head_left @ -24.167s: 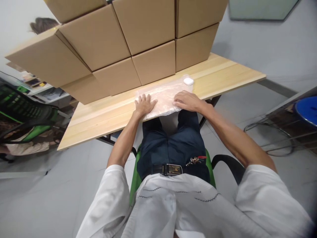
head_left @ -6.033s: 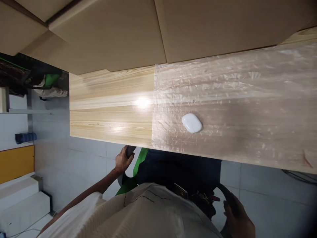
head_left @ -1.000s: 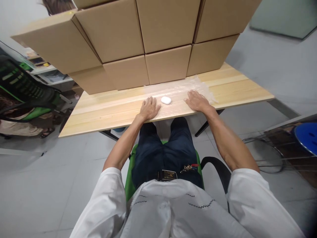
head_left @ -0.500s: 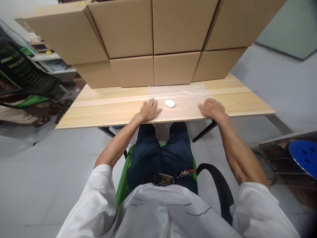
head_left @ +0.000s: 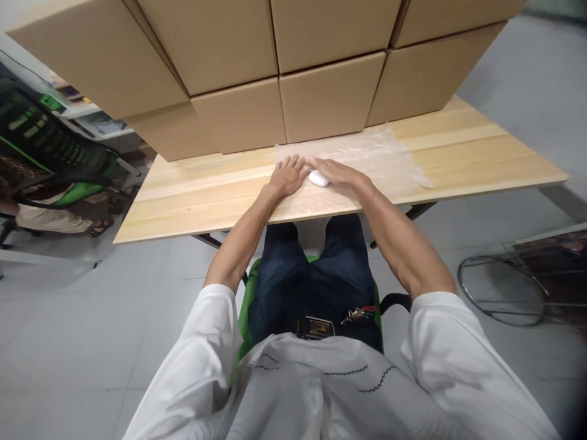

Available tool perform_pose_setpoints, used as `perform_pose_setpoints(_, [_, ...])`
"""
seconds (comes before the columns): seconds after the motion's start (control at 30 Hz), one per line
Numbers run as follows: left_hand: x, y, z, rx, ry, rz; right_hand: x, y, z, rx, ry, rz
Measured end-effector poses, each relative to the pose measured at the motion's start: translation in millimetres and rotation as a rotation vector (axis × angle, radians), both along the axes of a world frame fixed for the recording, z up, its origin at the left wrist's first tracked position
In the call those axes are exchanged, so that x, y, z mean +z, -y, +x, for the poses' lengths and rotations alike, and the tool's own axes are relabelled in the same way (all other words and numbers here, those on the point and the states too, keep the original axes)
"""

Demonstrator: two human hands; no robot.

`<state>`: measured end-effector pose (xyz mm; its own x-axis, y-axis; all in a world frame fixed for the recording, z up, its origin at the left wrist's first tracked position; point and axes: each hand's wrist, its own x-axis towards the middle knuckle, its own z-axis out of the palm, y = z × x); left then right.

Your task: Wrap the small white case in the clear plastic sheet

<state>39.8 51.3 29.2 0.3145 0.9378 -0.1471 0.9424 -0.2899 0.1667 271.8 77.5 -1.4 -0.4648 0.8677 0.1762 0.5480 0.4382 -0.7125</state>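
Observation:
A thin translucent plastic sheet (head_left: pixel 389 156) lies over the wooden table (head_left: pixel 206 195). On it rests a small white rounded object (head_left: pixel 318 178), smooth like a computer mouse; its exact kind I cannot tell. My left hand (head_left: pixel 288 175) lies flat just left of it, fingers stretched out on the sheet. My right hand (head_left: pixel 336 171) reaches across from the right, its fingers extended along the far side of the white object and their tips close to my left fingers. Part of the object is hidden under the right hand's edge. Neither hand grips anything.
Stacked cardboard boxes (head_left: pixel 330 98) line the back of the table. To the left is a black and green office chair (head_left: pixel 59 140) with a person partly in view. A round metal frame (head_left: pixel 504 290) stands on the floor at the right.
My right hand has moved left from the sheet's right side to the white object and its fingers have straightened. My left hand stays flat beside it. The view has shifted and tilted.

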Motion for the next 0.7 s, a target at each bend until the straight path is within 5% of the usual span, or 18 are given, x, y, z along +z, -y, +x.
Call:
perform_pose_setpoints(0.13, [-6.8, -5.8, -10.7, 0.065, 0.003, 0.020, -10.4, -17.3, 26.4, 0.012, 0.246, -0.077])
perform_pose_setpoints(0.33, [2.4, -2.5, -24.6, 0.151, -0.045, 0.026, 0.7, -19.3, 62.8, -0.242, 0.541, -0.070])
perform_pose_setpoints(0.7, [4.4, -5.3, -43.0, 0.162, -0.047, 0.036, -5.6, -19.3, 86.9, -0.366, 0.586, -0.075])
